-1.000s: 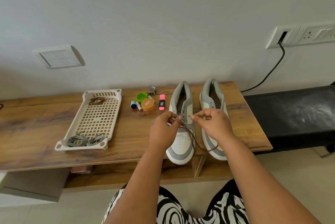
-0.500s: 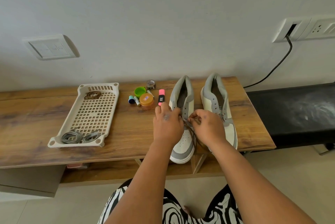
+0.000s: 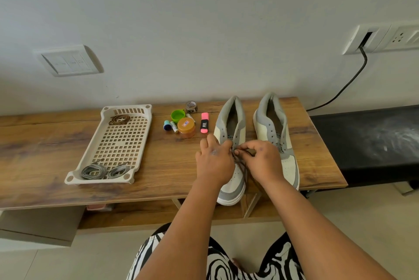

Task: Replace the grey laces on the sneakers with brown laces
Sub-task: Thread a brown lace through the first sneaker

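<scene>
Two grey-and-white sneakers stand toe-toward-me on the wooden table: the left sneaker and the right sneaker. A brown lace runs across the left sneaker's lower eyelets and trails toward its toe. My left hand lies over that sneaker's left side, fingers at the eyelets. My right hand pinches the brown lace over the tongue. A second coiled brown lace lies at the far end of a beige perforated tray. Two coiled grey laces lie at the tray's near end.
Behind the left sneaker sit an orange jar, a green cap, a pink highlighter, a tape roll and small markers. A black bench adjoins the table on the right. A black cable hangs from a wall socket.
Both hands have dropped from above the sneakers down onto the left sneaker's eyelets and moved closer together. The lace between them has been drawn in.
</scene>
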Demonstrator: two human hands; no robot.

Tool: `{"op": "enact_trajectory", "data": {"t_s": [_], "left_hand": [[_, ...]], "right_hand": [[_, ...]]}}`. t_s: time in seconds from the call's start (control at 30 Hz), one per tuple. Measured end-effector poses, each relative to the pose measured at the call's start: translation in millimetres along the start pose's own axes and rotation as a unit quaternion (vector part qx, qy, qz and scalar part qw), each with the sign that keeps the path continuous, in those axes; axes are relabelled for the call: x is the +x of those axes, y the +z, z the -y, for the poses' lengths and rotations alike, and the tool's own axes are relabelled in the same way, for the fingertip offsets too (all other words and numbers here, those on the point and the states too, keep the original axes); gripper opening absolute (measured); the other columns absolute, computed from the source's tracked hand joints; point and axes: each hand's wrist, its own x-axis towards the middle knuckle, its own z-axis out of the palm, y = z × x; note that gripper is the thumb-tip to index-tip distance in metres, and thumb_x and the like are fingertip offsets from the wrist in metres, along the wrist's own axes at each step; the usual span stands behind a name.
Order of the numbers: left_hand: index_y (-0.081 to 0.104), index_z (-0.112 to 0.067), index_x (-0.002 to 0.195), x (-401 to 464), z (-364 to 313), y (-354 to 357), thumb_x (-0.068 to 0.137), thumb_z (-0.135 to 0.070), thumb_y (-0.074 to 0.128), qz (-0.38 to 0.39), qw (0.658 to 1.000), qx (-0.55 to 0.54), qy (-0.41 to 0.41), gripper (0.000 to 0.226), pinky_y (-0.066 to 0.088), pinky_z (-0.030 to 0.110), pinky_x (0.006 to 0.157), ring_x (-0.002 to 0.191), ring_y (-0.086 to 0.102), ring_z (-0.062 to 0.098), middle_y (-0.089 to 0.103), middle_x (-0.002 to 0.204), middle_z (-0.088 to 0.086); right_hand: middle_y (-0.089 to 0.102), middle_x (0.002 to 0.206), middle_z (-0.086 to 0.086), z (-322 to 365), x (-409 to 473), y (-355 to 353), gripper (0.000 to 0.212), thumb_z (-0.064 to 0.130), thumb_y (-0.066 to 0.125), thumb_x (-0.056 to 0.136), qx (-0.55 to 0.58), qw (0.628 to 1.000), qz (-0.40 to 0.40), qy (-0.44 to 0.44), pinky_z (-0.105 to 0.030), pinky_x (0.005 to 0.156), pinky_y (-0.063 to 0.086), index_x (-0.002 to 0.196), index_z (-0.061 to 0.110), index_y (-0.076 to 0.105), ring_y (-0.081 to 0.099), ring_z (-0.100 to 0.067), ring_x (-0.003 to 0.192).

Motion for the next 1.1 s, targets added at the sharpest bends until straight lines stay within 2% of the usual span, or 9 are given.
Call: {"op": "enact_trajectory", "data": {"t_s": [0.1, 0.2, 0.33, 0.5, 0.6, 0.7, 0.87, 1.0, 1.1], "left_hand": [[0.046, -0.026, 0.128, 1.3, 0.2, 3.4, 0.103, -0.033, 0.033, 0.025, 0.999, -0.028, -0.007, 0.029, 0.037, 0.037, 0.087, 0.111, 0.034, 0.025, 0.035, 0.12, 0.007], [0.045, -0.024, 0.123, -1.7, -2.8, 9.5, 0.104, -0.033, 0.031, 0.012, 0.996, -0.088, -0.03, 0.026, 0.037, 0.037, 0.083, 0.104, 0.036, 0.02, 0.039, 0.116, 0.005], [0.046, -0.024, 0.118, -2.7, -5.9, 12.7, 0.103, -0.036, 0.035, -0.001, 0.984, -0.171, -0.046, 0.022, 0.048, 0.041, 0.083, 0.097, 0.046, 0.02, 0.043, 0.11, 0.002], [0.053, -0.024, 0.129, 1.6, -2.3, 8.4, 0.104, -0.026, 0.036, 0.028, 0.976, -0.213, -0.044, 0.03, 0.046, 0.034, 0.08, 0.093, 0.051, 0.017, 0.045, 0.111, 0.001], [0.056, -0.024, 0.128, 2.4, -2.2, 7.7, 0.103, -0.026, 0.038, 0.029, 0.973, -0.225, -0.043, 0.031, 0.043, 0.033, 0.081, 0.093, 0.051, 0.016, 0.047, 0.108, -0.001], [0.058, -0.023, 0.118, 1.1, -3.9, 12.6, 0.102, -0.031, 0.041, 0.007, 0.974, -0.223, -0.034, 0.024, 0.047, 0.034, 0.078, 0.09, 0.056, 0.017, 0.054, 0.1, -0.002], [0.059, -0.02, 0.112, -2.0, -6.5, 16.3, 0.104, -0.026, 0.04, -0.021, 0.973, -0.226, -0.036, 0.022, 0.044, 0.029, 0.063, 0.076, 0.058, 0.013, 0.063, 0.086, -0.002], [0.062, -0.02, 0.111, -3.0, -9.0, 16.5, 0.102, -0.025, 0.047, -0.045, 0.965, -0.251, -0.057, 0.018, 0.033, 0.02, 0.054, 0.064, 0.049, 0.005, 0.052, 0.07, -0.012], [0.063, -0.022, 0.117, -0.6, -7.0, 14.7, 0.101, -0.024, 0.048, -0.036, 0.965, -0.254, -0.064, 0.022, 0.034, 0.02, 0.054, 0.064, 0.049, 0.005, 0.053, 0.071, -0.011]], "right_hand": [[0.074, 0.091, 0.006, 0.7, -0.3, -4.1, 0.016, 0.015, 0.074, 0.085, 0.004, 1.0, 0.016, -0.003, -0.02, 0.076, 0.054, 0.101, 0.018, 0.078, 0.064, -0.004, 0.083], [0.071, 0.1, 0.008, 0.3, -0.7, -7.2, 0.032, 0.014, 0.07, 0.088, -0.017, 0.999, 0.033, -0.03, -0.006, 0.077, 0.041, 0.12, 0.02, 0.068, 0.061, -0.003, 0.091], [0.057, 0.109, 0.005, -1.2, -1.3, -6.2, 0.052, 0.013, 0.059, 0.094, -0.078, 0.989, 0.083, -0.091, -0.021, 0.08, 0.046, 0.141, 0.031, 0.049, 0.056, -0.009, 0.094], [0.051, 0.111, 0.0, 1.7, -0.4, -5.2, 0.052, 0.007, 0.05, 0.096, -0.115, 0.983, 0.101, -0.1, -0.019, 0.074, 0.041, 0.142, 0.03, 0.049, 0.054, -0.015, 0.095], [0.049, 0.13, -0.003, -1.1, 0.1, -0.8, 0.052, 0.002, 0.052, 0.092, -0.109, 0.984, 0.105, -0.095, -0.027, 0.091, 0.047, 0.137, 0.027, 0.051, 0.052, -0.019, 0.117], [0.041, 0.147, -0.002, 1.1, 0.5, 0.2, 0.052, -0.001, 0.052, 0.091, -0.079, 0.986, 0.13, -0.074, -0.028, 0.109, 0.037, 0.135, 0.027, 0.049, 0.039, -0.019, 0.136], [0.054, 0.134, 0.004, 3.1, 2.9, -14.2, 0.054, -0.01, 0.049, 0.086, -0.032, 0.991, 0.129, -0.031, -0.002, 0.084, 0.033, 0.125, 0.027, 0.056, 0.052, -0.011, 0.12], [0.052, 0.136, 0.005, 1.5, 4.7, -18.1, 0.055, -0.01, 0.05, 0.085, -0.034, 0.986, 0.161, -0.005, -0.005, 0.074, 0.034, 0.124, 0.029, 0.056, 0.051, -0.013, 0.121], [0.046, 0.143, 0.005, 1.8, 3.1, -20.6, 0.059, -0.012, 0.05, 0.085, -0.042, 0.983, 0.176, -0.026, -0.002, 0.081, 0.031, 0.13, 0.026, 0.054, 0.048, -0.013, 0.126]]}}
